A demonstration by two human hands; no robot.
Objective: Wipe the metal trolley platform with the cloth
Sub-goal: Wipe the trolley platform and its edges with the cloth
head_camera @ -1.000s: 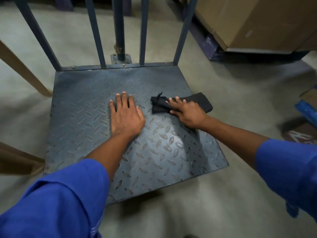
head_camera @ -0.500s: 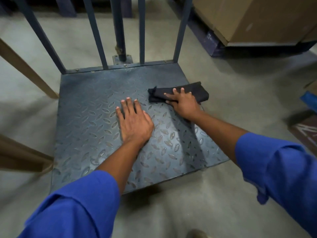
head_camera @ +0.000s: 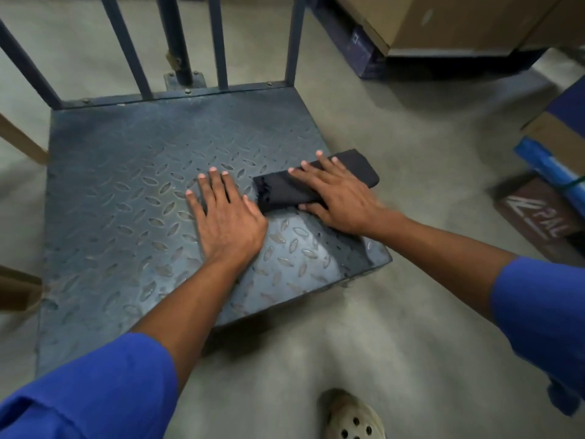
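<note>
Nearest the camera I see a pale shoe (head_camera: pixel 351 416) on the floor (head_camera: pixel 411 327). On the trolley platform (head_camera: pixel 110 185) the left hand (head_camera: pixel 226 217) lies flat, fingers straight. Just beside it, the right hand (head_camera: pixel 342 198) presses spread fingers on the folded dark cloth (head_camera: pixel 281 191) near the platform's right edge. Upright rails (head_camera: pixel 218 42) stand behind.

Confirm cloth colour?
Black, plain: the cloth under the right hand on the platform, head view.
</note>
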